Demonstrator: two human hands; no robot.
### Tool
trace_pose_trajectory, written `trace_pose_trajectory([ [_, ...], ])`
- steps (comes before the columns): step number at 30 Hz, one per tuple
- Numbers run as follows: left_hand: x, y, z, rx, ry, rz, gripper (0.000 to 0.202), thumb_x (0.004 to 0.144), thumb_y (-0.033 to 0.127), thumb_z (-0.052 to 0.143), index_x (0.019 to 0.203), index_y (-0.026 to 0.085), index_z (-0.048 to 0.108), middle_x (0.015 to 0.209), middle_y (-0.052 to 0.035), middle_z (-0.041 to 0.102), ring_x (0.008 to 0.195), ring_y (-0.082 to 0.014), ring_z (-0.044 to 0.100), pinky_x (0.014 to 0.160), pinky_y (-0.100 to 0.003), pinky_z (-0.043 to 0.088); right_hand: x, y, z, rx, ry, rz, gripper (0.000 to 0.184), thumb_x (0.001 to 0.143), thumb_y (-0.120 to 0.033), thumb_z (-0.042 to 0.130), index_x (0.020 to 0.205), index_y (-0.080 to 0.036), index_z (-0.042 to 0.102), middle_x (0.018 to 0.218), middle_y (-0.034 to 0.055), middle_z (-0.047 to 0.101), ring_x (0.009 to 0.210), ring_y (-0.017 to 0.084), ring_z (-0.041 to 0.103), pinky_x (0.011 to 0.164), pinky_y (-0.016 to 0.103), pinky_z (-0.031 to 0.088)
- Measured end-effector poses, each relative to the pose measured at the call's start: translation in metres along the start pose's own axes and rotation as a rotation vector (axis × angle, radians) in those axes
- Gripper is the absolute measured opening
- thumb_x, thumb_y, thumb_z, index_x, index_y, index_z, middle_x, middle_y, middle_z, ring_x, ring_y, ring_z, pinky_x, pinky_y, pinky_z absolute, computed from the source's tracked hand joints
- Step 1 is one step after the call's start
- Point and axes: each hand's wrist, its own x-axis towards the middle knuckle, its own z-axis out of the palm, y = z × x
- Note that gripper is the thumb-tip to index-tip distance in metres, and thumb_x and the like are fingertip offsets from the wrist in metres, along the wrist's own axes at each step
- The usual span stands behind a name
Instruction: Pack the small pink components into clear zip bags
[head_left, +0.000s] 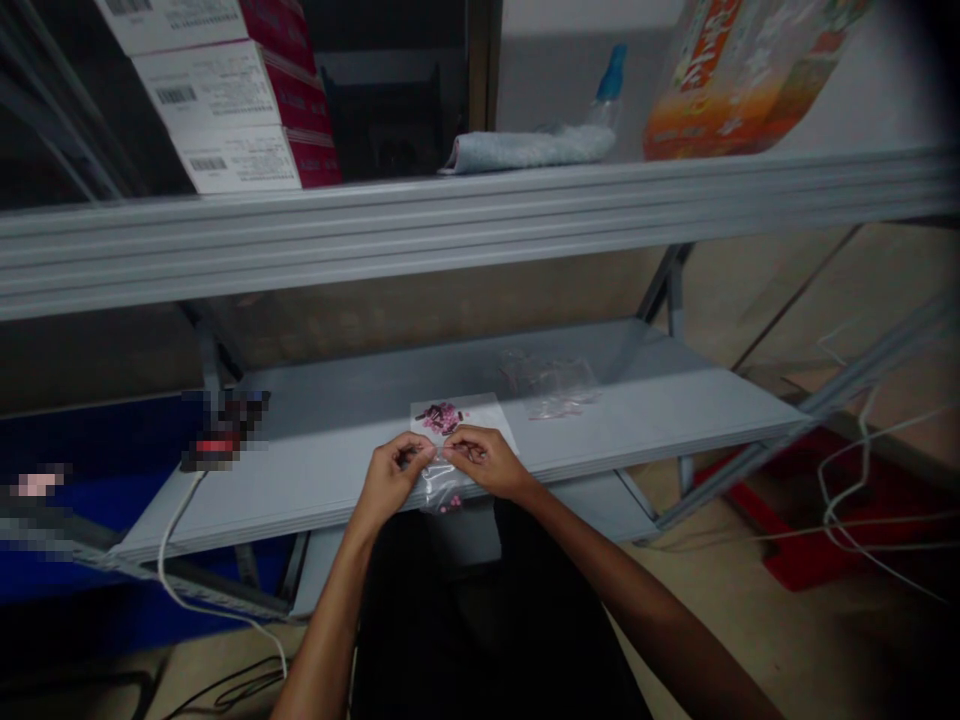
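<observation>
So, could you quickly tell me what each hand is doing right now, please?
Left hand: closed, pinching the top of the small clear bag.
Right hand: closed, pinching the same bag.

clear glossy plastic bag (442,488), matt grey metal shelf (675,400)

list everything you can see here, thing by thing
small clear bag: one, clear with pink bits inside, at the shelf edge
small pieces: one heap, pink and dark, behind the hands
clear bags: loose pile, transparent, on lower shelf
boxes: three stacked, white and red, upper left
cloth: one, grey, upper shelf
cable: one, white, hanging left
left hand: pinching the small clear bag
right hand: pinching it too
</observation>
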Motion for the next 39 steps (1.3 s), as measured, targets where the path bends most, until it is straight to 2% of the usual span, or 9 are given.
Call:
trace_pose_trajectory([
  [5, 0.000, 0.002, 0.001, 0.012, -0.032, -0.002, 0.022, 0.082, 0.037, 0.069, 0.086, 0.016, 0.073, 0.085, -0.0071, 0.071, 0.080, -0.0189, 0.063, 0.073, -0.027, 0.046, 0.000, -0.004, -0.003, -0.021, 0.031, -0.057, 0.020, 0.092, -0.034, 0.058, 0.083, -0.018, 0.067, 0.080, 0.0022, 0.063, 0.068, 0.013, 0.052, 0.060, 0.024, 0.038],
  [9, -0.002, 0.003, 0.001, 0.037, -0.011, 0.015, 0.022, 0.081, 0.038, 0.070, 0.081, 0.017, 0.073, 0.081, -0.0063, 0.072, 0.077, -0.0192, 0.063, 0.072, -0.027, 0.046, -0.001, -0.003, -0.002, -0.015, 0.010, -0.030, 0.020, 0.091, -0.035, 0.058, 0.082, -0.018, 0.065, 0.074, 0.0004, 0.058, 0.062, 0.012, 0.048, 0.055, 0.022, 0.035],
  [12, -0.002, 0.003, 0.002, 0.028, -0.010, 0.027, 0.021, 0.080, 0.037, 0.071, 0.080, 0.017, 0.073, 0.079, -0.0058, 0.072, 0.075, -0.0188, 0.063, 0.072, -0.027, 0.046, -0.001, -0.001, 0.001, -0.003, -0.007, -0.015, 0.018, 0.091, -0.035, 0.058, 0.086, -0.018, 0.065, 0.077, 0.0009, 0.060, 0.064, 0.012, 0.051, 0.056, 0.022, 0.036],
  [20, 0.000, -0.001, 0.002, -0.001, 0.096, -0.046, 0.020, 0.076, 0.036, 0.075, 0.079, 0.016, 0.073, 0.080, -0.0063, 0.073, 0.076, -0.0190, 0.064, 0.072, -0.027, 0.046, -0.001, 0.001, 0.000, 0.022, 0.052, -0.003, 0.020, 0.091, -0.035, 0.058, 0.085, -0.018, 0.066, 0.081, 0.0034, 0.064, 0.067, 0.014, 0.054, 0.059, 0.023, 0.038],
  [26, 0.000, -0.003, -0.003, -0.080, 0.159, -0.077, 0.023, 0.075, 0.039, 0.075, 0.079, 0.016, 0.071, 0.075, -0.0040, 0.070, 0.066, -0.0154, 0.060, 0.063, -0.024, 0.044, 0.001, 0.006, 0.002, 0.142, 0.148, 0.056, 0.026, 0.088, -0.041, 0.062, 0.079, -0.017, 0.066, 0.072, 0.0021, 0.062, 0.063, 0.014, 0.054, 0.057, 0.024, 0.040],
  [32, 0.001, 0.003, -0.004, -0.042, 0.062, -0.073, 0.024, 0.075, 0.038, 0.075, 0.082, 0.015, 0.073, 0.077, -0.0043, 0.071, 0.067, -0.0141, 0.059, 0.063, -0.023, 0.043, -0.001, 0.002, -0.003, 0.126, 0.155, -0.007, 0.027, 0.088, -0.040, 0.063, 0.077, -0.017, 0.068, 0.074, 0.0030, 0.064, 0.067, 0.014, 0.056, 0.060, 0.024, 0.041],
  [36, 0.001, 0.004, -0.005, -0.062, 0.149, -0.097, 0.024, 0.072, 0.037, 0.077, 0.075, 0.014, 0.073, 0.072, -0.0040, 0.071, 0.064, -0.0138, 0.060, 0.061, -0.023, 0.044, 0.001, 0.003, -0.002, 0.140, 0.099, 0.031, 0.031, 0.090, -0.043, 0.059, 0.079, -0.016, 0.069, 0.075, 0.0030, 0.067, 0.068, 0.015, 0.059, 0.060, 0.024, 0.043],
  [39, 0.000, 0.000, -0.016, -0.213, 0.307, -0.162, 0.028, 0.068, 0.038, 0.080, 0.075, 0.012, 0.072, 0.071, -0.0053, 0.072, 0.060, -0.0142, 0.061, 0.058, -0.024, 0.046, 0.004, 0.000, -0.010, -0.022, 0.146, 0.021, 0.033, 0.096, -0.038, 0.050, 0.080, -0.016, 0.069, 0.080, 0.0051, 0.068, 0.073, 0.017, 0.061, 0.065, 0.026, 0.046],
])
